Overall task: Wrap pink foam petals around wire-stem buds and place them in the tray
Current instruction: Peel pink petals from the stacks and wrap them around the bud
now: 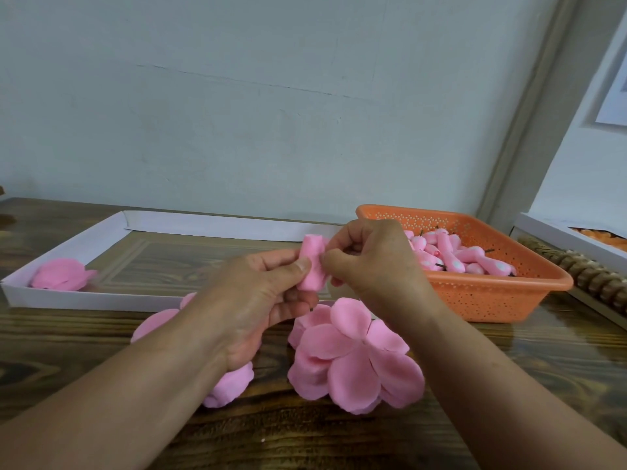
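White tray (20, 293) seen at left of desk (509, 368), one finished flower (61, 274) inside. Pink bud (311, 268) held mid-air by both hands: left hand (261, 300) grip curled around it, right hand (369, 262) pinching petal edge (wire tip visible below). Loose petal stack (353, 357) lay beneath; orange basket (492, 293) of buds at right.

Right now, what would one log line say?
step: wrapping petal | left hand: holds bud | right hand: pinches petal | tray: one flower
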`<state>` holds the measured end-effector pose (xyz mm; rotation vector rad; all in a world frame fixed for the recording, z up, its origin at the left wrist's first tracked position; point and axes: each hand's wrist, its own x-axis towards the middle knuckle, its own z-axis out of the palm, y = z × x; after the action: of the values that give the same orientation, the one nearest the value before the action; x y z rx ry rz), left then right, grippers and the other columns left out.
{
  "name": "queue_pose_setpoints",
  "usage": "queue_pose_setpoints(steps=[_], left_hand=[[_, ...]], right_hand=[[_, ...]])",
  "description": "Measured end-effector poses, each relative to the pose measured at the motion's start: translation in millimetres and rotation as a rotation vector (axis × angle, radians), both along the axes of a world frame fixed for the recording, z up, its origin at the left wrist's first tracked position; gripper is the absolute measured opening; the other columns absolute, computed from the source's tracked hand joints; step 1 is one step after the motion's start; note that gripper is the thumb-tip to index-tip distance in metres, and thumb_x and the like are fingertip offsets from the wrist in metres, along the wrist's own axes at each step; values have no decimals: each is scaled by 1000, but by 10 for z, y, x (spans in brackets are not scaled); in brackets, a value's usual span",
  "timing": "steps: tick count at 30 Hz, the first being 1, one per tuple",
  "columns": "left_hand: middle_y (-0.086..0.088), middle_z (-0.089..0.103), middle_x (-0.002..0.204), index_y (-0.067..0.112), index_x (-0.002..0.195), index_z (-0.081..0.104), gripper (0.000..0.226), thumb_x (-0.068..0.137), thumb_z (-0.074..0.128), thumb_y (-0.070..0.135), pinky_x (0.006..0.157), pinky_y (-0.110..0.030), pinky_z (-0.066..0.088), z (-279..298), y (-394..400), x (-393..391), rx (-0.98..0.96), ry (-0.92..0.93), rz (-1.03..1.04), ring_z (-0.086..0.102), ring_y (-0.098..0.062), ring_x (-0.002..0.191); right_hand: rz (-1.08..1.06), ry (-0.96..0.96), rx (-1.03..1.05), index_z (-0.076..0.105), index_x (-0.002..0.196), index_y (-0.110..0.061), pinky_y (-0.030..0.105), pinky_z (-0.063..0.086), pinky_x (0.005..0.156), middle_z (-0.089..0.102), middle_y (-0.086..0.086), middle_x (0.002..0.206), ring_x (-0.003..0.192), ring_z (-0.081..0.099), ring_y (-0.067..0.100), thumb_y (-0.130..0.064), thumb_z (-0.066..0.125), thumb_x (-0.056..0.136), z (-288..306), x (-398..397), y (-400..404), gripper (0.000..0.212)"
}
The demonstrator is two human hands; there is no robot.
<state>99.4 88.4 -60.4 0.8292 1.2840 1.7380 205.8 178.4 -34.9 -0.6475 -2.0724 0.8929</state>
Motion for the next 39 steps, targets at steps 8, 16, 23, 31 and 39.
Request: queue_pose_setpoints(steps=[8, 16, 23, 31, 39], left_hand=[[-2, 70, 64, 15, 92, 69, 15, 91, 56, 7, 47, -16, 50, 3, 1, 0, 8, 10, 42, 60, -7, 48], [0, 70, 65, 16, 95, 71, 17, 91, 56, 8, 50, -17, 51, -13, -4, 12, 22, 90, 52, 60, -6, 50], [0, 70, 68, 16, 102, 71, 19, 90, 58, 10, 52, -17, 50, -16, -11, 18, 29, 136, 66, 60, -7, 52], [0, 73, 71, 19, 99, 72, 18, 89, 60, 10, 53, -17, 51, -6, -28, 44, 32, 155, 78, 62, -8, 53], [-1, 74, 71, 21, 95, 73, 15, 88, 62, 13, 53, -18, 51, -16, -24, 58, 23, 158, 104, 63, -9, 54]], right_hand=[[-29, 53, 19, 57, 56, -15, 35, 48, 52, 59, 4, 52, 51, 56, 20, 4, 65, 72, -34, -25, 25, 26], [-22, 73, -83, 58, 77, -17, 24, 45, 50, 58, 3, 53, 43, 52, 10, 4, 62, 75, -48, -46, 13, 21], [-32, 73, -75, 61, 66, -5, 42, 50, 55, 55, 6, 50, 48, 50, 19, 1, 60, 78, -56, -57, 14, 13], [-99, 108, 17, 57, 60, -9, 47, 53, 55, 60, 15, 54, 52, 56, 28, -1, 62, 75, -68, -80, -16, 17], [-90, 98, 47, 59, 57, -8, 37, 50, 51, 59, 7, 49, 50, 55, 21, -2, 60, 74, -57, -76, -49, 19]])
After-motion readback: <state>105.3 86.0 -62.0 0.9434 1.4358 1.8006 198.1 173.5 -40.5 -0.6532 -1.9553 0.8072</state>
